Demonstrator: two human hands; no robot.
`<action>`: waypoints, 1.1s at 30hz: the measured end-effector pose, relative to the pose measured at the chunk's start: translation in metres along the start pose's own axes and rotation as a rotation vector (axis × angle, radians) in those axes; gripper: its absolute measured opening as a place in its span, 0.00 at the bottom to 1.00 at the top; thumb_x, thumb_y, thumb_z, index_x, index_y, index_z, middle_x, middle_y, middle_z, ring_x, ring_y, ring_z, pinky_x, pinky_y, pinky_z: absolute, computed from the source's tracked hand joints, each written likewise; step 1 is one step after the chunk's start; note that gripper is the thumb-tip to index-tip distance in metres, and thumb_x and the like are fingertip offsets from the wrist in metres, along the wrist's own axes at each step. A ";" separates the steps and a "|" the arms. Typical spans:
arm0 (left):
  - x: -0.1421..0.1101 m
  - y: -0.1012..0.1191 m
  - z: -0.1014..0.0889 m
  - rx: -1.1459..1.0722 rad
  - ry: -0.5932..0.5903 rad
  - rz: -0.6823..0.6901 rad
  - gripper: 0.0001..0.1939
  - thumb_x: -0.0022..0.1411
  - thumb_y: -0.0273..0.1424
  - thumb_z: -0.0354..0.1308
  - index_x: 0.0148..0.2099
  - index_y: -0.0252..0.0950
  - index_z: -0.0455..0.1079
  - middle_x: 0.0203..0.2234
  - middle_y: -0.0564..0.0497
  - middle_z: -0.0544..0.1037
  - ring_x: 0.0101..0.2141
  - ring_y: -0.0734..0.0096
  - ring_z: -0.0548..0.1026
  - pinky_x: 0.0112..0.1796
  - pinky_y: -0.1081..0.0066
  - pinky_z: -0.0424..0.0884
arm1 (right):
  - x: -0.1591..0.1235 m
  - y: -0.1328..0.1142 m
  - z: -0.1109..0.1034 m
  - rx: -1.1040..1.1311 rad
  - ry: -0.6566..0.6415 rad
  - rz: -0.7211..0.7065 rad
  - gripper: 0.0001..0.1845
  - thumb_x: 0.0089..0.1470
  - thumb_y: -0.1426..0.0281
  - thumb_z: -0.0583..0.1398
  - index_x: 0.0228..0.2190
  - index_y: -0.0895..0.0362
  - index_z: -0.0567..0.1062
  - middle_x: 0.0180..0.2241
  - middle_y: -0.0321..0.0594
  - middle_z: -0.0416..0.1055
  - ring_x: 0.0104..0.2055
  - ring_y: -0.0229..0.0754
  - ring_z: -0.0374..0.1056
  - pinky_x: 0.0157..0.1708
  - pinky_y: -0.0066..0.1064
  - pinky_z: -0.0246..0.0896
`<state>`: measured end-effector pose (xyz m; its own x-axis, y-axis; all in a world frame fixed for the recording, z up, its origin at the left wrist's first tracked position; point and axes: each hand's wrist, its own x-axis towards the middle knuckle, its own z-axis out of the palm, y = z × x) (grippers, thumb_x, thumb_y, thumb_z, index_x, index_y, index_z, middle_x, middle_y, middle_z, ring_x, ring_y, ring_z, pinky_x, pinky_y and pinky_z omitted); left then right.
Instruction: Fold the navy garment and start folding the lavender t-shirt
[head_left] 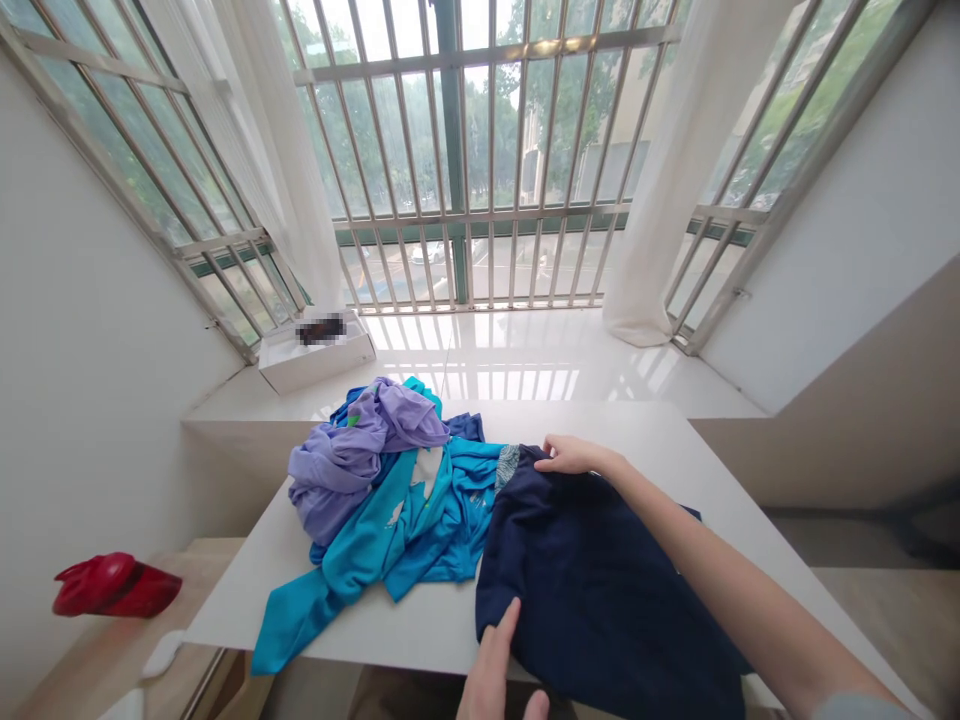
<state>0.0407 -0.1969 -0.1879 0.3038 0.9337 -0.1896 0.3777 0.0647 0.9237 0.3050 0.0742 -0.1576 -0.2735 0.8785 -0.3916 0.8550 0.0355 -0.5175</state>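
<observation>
**Q:** What does the figure show?
**A:** A navy garment (pixel 592 590) lies spread on a white worktop (pixel 225 625). A lilac garment (pixel 345 460) and a turquoise garment (pixel 420 520) lie heaped just left of it.

**Q:** State of the hands?
**A:** The right hand (pixel 574 456) lies flat and open on the navy garment's far edge. The left hand (pixel 495 665), fingers parted, touches its near edge. Neither visibly grips.

**Q:** Step in hand, and next move?
**A:** Apparently smoothing the navy garment; its uneven far edge appears to call for flattening.
</observation>
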 end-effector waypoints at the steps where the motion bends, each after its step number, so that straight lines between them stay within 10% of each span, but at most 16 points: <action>1: 0.003 0.002 0.001 -0.030 0.000 -0.003 0.39 0.56 0.34 0.62 0.69 0.41 0.58 0.62 0.44 0.66 0.64 0.48 0.61 0.61 0.58 0.61 | -0.001 0.002 -0.003 0.012 -0.007 0.031 0.25 0.44 0.52 0.66 0.39 0.57 0.74 0.38 0.50 0.75 0.38 0.52 0.71 0.34 0.37 0.65; 9: 0.028 0.013 0.005 -0.361 -0.211 -0.071 0.42 0.61 0.41 0.61 0.71 0.37 0.49 0.50 0.40 0.77 0.47 0.59 0.77 0.52 0.60 0.71 | -0.016 0.001 0.009 0.256 0.000 -0.095 0.41 0.48 0.60 0.65 0.62 0.52 0.59 0.40 0.40 0.75 0.41 0.45 0.71 0.43 0.34 0.64; 13: 0.033 0.016 0.006 -0.324 -0.117 -0.022 0.42 0.59 0.42 0.63 0.70 0.37 0.52 0.54 0.39 0.73 0.53 0.55 0.73 0.55 0.61 0.68 | -0.020 -0.001 0.009 0.377 -0.008 -0.205 0.30 0.49 0.64 0.63 0.54 0.53 0.68 0.39 0.38 0.75 0.41 0.44 0.71 0.43 0.34 0.64; 17: 0.033 0.018 0.003 -0.232 -0.035 -0.001 0.41 0.60 0.41 0.62 0.71 0.37 0.53 0.54 0.40 0.74 0.47 0.57 0.76 0.52 0.62 0.71 | -0.023 0.003 -0.023 0.483 0.006 -0.276 0.14 0.52 0.61 0.60 0.37 0.57 0.76 0.40 0.41 0.75 0.44 0.45 0.70 0.48 0.36 0.63; 24: 0.030 0.016 -0.003 -0.118 0.217 0.085 0.41 0.62 0.41 0.58 0.72 0.36 0.49 0.58 0.42 0.71 0.56 0.54 0.72 0.54 0.65 0.70 | -0.046 0.001 -0.082 0.610 -0.199 -0.284 0.33 0.42 0.61 0.69 0.51 0.58 0.74 0.43 0.43 0.76 0.46 0.47 0.71 0.49 0.37 0.64; 33: 0.027 0.005 -0.016 0.171 0.269 0.091 0.27 0.66 0.41 0.52 0.63 0.35 0.67 0.37 0.45 0.83 0.26 0.68 0.79 0.29 0.74 0.75 | -0.068 0.003 -0.088 0.023 -0.134 -0.215 0.21 0.44 0.60 0.66 0.40 0.56 0.82 0.31 0.40 0.76 0.34 0.45 0.69 0.35 0.33 0.63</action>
<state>0.0370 -0.1655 -0.1829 0.1094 0.9940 0.0072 0.5082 -0.0621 0.8590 0.3648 0.0563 -0.0653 -0.5054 0.7810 -0.3670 0.7609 0.2027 -0.6164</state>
